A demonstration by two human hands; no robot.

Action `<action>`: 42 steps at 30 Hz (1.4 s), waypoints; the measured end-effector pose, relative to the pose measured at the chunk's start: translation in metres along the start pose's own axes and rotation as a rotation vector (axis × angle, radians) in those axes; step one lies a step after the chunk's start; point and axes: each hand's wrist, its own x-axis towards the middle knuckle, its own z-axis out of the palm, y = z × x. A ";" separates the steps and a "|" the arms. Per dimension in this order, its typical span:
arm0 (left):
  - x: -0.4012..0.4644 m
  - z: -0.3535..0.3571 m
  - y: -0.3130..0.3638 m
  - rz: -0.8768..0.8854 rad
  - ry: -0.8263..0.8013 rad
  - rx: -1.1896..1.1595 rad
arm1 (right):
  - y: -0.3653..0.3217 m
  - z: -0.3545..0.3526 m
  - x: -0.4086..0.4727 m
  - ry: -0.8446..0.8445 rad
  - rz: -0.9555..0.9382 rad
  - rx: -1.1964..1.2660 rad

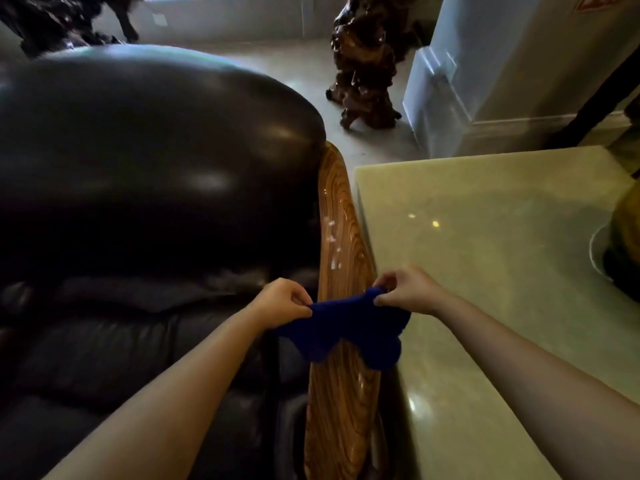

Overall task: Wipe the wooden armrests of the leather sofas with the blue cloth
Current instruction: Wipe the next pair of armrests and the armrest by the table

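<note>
A dark leather sofa (145, 161) fills the left half of the head view. Its glossy, striped wooden armrest (341, 233) runs along its right side, from the backrest toward me, with small pale specks on its middle stretch. The blue cloth (349, 323) hangs stretched across the armrest's near part. My left hand (282, 301) pinches the cloth's left corner above the sofa's edge. My right hand (408, 289) pinches its right corner just right of the armrest. The cloth's lower folds droop over the wood.
A pale stone-topped table (502, 271) stands tight against the armrest on the right, with a dark rounded object (623, 251) at its far right edge. A gnarled wooden root sculpture (367, 64) and a light pillar base (460, 81) stand on the floor beyond.
</note>
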 end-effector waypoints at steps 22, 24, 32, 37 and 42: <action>0.104 0.132 -0.039 0.219 0.513 0.152 | 0.039 0.128 0.082 0.591 -0.104 -0.186; 0.112 0.134 -0.040 0.205 0.540 0.178 | 0.044 0.128 0.091 0.609 -0.117 -0.201; 0.134 0.120 -0.029 0.145 0.526 0.321 | 0.047 0.115 0.116 0.655 -0.159 -0.180; 0.156 0.104 -0.021 0.156 0.536 0.294 | 0.040 0.096 0.139 0.623 -0.181 -0.219; 0.183 0.082 -0.011 0.193 0.535 0.253 | 0.032 0.076 0.168 0.588 -0.189 -0.212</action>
